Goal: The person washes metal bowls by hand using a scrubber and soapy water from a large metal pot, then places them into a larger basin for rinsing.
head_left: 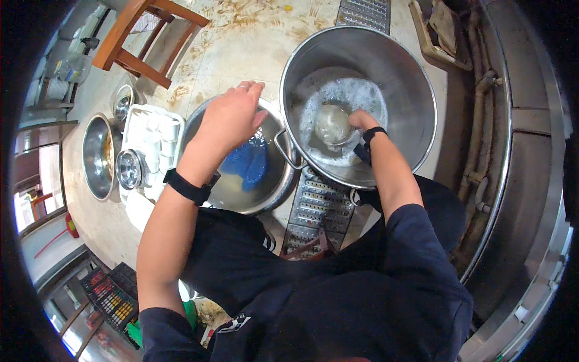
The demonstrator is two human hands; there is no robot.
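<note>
A round, pale, glassy-looking bowl (330, 123) is surrounded by foamy water (371, 96) inside a tall metal pot (413, 84), which is stood partly over a perforated metal drain cover (319, 202). The right hand (360, 119) is lowered into the pot and placed right at the bowl's edge; its fingers are mostly hidden, so whether the bowl is gripped cannot be told. The left hand (232, 117) is held over a wide metal basin (282, 188) with its fingers extended and nothing grasped. In the basin, a blue cloth-like item (248, 163) is seen in cloudy water. Farther left, white cups (166, 133) are gathered in a white crate (140, 109) on the floor (241, 54).
</note>
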